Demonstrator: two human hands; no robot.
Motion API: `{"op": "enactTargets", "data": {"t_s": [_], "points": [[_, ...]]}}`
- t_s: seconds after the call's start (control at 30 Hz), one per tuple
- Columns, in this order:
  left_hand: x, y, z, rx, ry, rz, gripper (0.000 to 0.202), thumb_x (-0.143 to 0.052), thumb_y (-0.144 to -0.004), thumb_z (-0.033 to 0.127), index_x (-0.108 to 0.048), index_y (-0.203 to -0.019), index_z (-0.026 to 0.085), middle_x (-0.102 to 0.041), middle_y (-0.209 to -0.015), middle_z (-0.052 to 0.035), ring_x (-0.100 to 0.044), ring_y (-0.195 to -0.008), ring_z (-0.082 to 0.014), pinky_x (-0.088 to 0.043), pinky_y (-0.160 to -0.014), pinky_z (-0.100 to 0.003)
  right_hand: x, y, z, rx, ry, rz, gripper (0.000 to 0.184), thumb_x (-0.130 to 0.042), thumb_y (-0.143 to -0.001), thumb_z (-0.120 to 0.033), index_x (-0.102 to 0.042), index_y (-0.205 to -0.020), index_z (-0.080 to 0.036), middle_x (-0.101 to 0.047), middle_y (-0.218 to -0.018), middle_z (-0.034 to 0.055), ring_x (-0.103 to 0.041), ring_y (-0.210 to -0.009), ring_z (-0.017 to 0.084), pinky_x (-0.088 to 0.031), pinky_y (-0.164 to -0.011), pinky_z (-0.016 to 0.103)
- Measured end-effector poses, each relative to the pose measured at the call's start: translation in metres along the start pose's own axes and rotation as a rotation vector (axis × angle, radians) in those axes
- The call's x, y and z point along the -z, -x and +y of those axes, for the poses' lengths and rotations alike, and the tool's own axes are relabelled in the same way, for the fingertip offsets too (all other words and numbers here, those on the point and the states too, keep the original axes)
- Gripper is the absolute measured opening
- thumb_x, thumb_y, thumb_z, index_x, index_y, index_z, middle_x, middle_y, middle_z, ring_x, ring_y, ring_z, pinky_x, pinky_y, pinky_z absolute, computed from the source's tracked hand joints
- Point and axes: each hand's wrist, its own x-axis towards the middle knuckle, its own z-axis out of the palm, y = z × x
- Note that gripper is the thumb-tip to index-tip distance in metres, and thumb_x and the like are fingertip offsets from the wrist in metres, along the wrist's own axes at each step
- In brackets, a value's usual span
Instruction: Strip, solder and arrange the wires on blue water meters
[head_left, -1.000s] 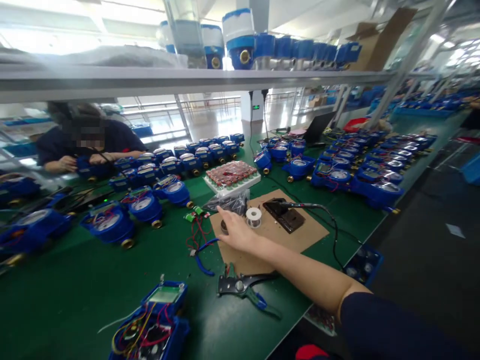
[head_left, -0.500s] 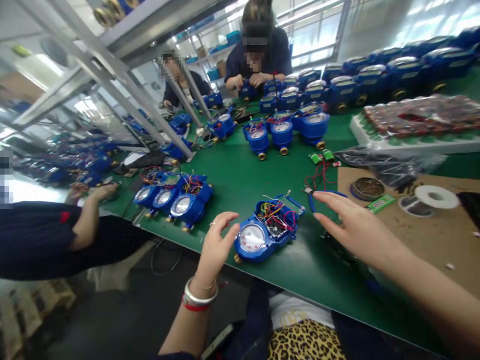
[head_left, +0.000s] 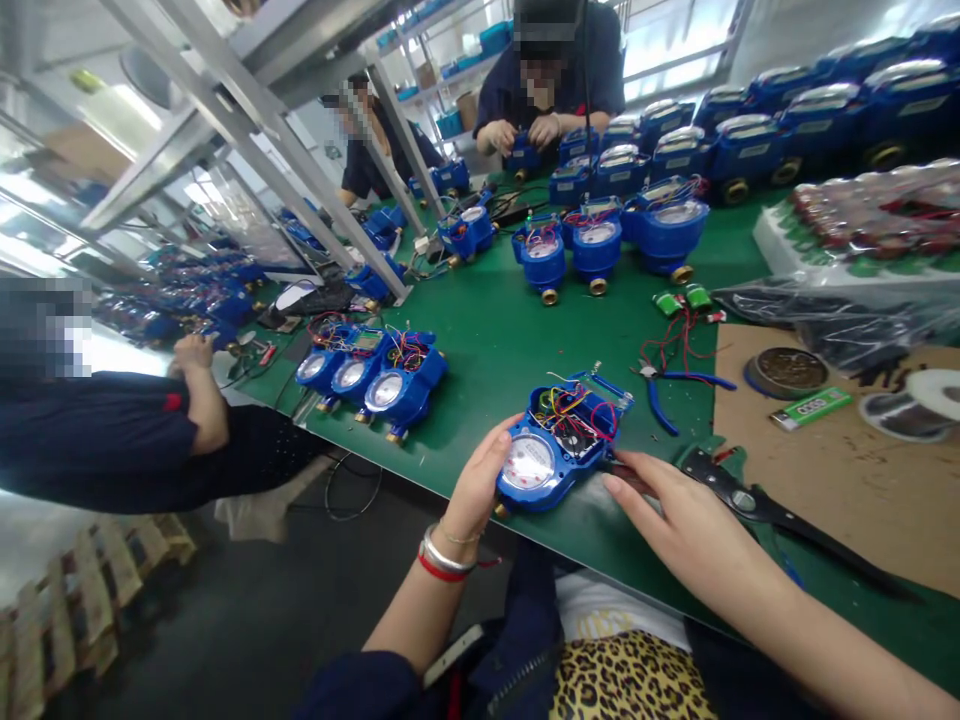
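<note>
A blue water meter (head_left: 559,445) with a round clear dial and an opened wiring box lies on the green table in front of me. My left hand (head_left: 484,475) grips its left side, thumb on top by the dial and the other fingers hidden behind the body. Coloured wires and a small circuit board show in the box. At the meter's right edge is my right hand (head_left: 652,490), its thumb and fingers apart; the far fingers are in shadow, and I cannot tell how firmly they touch the meter. Blue-handled cutters (head_left: 664,390) lie beyond that hand.
Black long-bladed pliers (head_left: 742,500) lie right of my hand, beside a brown board (head_left: 840,480) with a solder spool (head_left: 911,405), a round tin (head_left: 787,370) and a green box (head_left: 810,408). More meters (head_left: 390,390) stand left and behind. Co-workers sit left and opposite.
My left hand has closed on the meter's left side. My right hand has come down and in to the meter's right edge, uncovering the cutters and pliers. The view has shifted.
</note>
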Motion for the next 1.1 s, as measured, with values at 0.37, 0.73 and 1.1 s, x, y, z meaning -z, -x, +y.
{"op": "enactTargets", "data": {"t_s": [0.37, 0.73, 1.1], "points": [[-0.029, 0.072, -0.031, -0.181, -0.438, -0.141, 0.066, -0.052, -0.092, 0.038, -0.020, -0.148, 0.032, -0.005, -0.159, -0.0037, -0.022, -0.144, -0.0272, -0.035, -0.115, -0.040, -0.009, -0.042, 0.008, -0.021, -0.286, 0.046, 0.051, -0.044, -0.092, -0.053, -0.050, -0.133, -0.023, -0.058, -0.130, 0.0102, -0.059, -0.114, 0.027, -0.047, -0.100, 0.046], [0.025, -0.002, 0.041, -0.445, -0.565, 0.163, 0.031, -0.061, -0.088, 0.030, -0.059, -0.117, 0.021, -0.063, -0.110, -0.0081, -0.062, -0.099, -0.0183, -0.049, -0.094, -0.037, -0.005, -0.042, 0.007, -0.113, -0.441, 0.001, 0.059, -0.058, -0.086, -0.052, -0.049, -0.136, -0.023, -0.059, -0.130, 0.0067, -0.061, -0.110, 0.029, -0.050, -0.096, 0.045], [0.014, -0.039, 0.068, -0.642, -0.689, -0.037, 0.012, -0.062, -0.087, 0.030, -0.067, -0.085, 0.019, -0.059, -0.094, -0.0050, -0.057, -0.091, -0.0169, -0.047, -0.080, -0.031, 0.002, -0.067, 0.026, -0.133, -0.580, -0.070, 0.059, -0.066, -0.080, -0.054, -0.056, -0.130, -0.023, -0.063, -0.124, 0.0076, -0.064, -0.105, 0.029, -0.053, -0.091, 0.043]]}}
